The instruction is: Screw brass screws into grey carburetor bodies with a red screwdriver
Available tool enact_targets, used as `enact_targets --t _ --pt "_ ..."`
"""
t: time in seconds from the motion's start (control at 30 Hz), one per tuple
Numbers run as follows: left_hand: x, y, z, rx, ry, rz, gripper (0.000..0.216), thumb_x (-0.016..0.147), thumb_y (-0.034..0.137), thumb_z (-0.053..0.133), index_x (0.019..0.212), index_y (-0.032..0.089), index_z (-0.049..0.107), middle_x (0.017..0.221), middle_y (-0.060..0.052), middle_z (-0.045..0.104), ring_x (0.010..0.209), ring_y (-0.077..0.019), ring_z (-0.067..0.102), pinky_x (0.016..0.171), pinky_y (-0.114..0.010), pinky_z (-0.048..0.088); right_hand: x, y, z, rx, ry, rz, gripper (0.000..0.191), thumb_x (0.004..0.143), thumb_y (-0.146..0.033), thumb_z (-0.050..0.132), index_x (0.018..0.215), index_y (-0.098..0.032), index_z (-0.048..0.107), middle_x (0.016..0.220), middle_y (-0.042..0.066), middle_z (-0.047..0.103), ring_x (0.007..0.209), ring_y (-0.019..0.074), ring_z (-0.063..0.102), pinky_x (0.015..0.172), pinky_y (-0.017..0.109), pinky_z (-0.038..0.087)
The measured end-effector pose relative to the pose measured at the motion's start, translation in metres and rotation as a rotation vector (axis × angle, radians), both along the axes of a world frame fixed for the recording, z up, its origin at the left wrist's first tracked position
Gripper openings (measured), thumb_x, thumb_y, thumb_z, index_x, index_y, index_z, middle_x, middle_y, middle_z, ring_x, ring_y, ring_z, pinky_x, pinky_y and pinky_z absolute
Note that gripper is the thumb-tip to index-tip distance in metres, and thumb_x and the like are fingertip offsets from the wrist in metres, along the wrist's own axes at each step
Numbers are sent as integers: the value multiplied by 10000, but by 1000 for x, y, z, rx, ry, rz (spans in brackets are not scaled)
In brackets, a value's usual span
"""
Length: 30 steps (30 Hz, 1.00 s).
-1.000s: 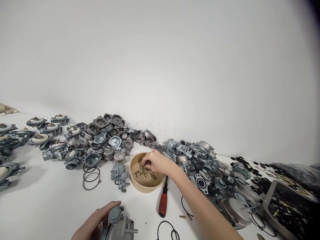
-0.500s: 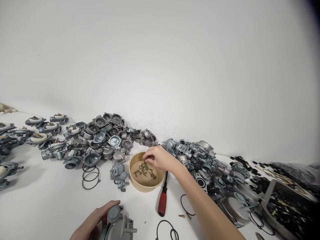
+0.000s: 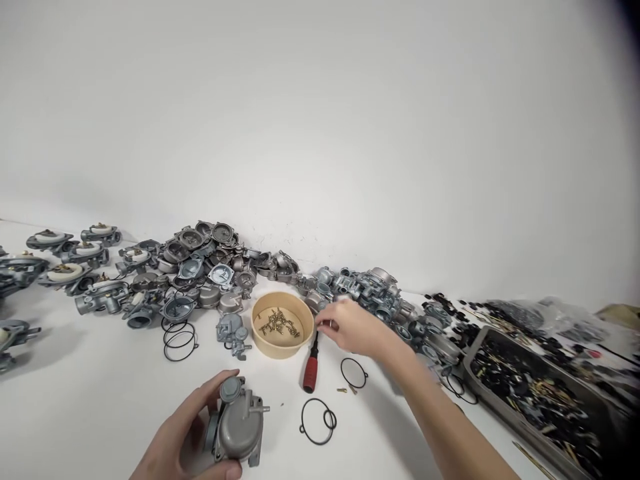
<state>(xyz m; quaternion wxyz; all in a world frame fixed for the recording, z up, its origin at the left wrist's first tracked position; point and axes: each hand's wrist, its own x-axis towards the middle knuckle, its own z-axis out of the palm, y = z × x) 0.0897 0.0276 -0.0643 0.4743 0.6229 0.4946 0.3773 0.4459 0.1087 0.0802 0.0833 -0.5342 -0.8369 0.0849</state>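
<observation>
Fingers [image 3: 214, 387] of the left hand [image 3: 173, 430] curl around a metal part [image 3: 241, 427], near left; those of the right hand [image 3: 355, 328] nearly meet right of the bowl [image 3: 273, 349], whether holding anything, I cannot tell.

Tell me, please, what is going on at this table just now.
A person's left hand holds a grey metal part low in the view. The right hand is by the right side of a tan bowl holding small brass-coloured screws; whether it grips anything cannot be made out. A red-handled screwdriver lies beside the bowl on the white table, and heaped metal parts sit farther back.
</observation>
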Motion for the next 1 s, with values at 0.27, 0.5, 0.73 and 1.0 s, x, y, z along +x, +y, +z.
enact_targets --t 0.27,0.5,0.73,1.0 --pt "6 -4 19 -50 -1 -41 915 816 575 873 1638 314 569 1450 -111 693 1174 -303 695 1073 -371 534 -9 -49 -63 22 -95 81 542 849 16 574 1185 -321 832 1425 67 704 752 162 731 667 294 500" --pt "8 -7 27 2 -2 15 914 786 591 908 1597 278 623 1348 -131 743 1082 -310 728 1032 -387 587 2 -55 -63 182 67 151 345 834 -10 613 1017 -248 783 1054 33 802 881 206 752 704 282 529" --pt "10 -2 25 -15 -2 -32 1035 714 683 921 1607 281 586 1301 -119 742 1003 -332 745 954 -392 618 42 -67 -42 655 440 -142 455 1032 -289 640 1472 -230 539 1004 66 768 675 166 691 670 324 637" --pt "14 -1 25 -7 36 -9 1055 670 766 891 1573 306 598 1249 -87 756 1044 -385 754 993 -424 620 45 -66 -46 726 569 -218 419 978 -275 671 1386 -241 579 874 25 713 614 153 660 562 285 624"
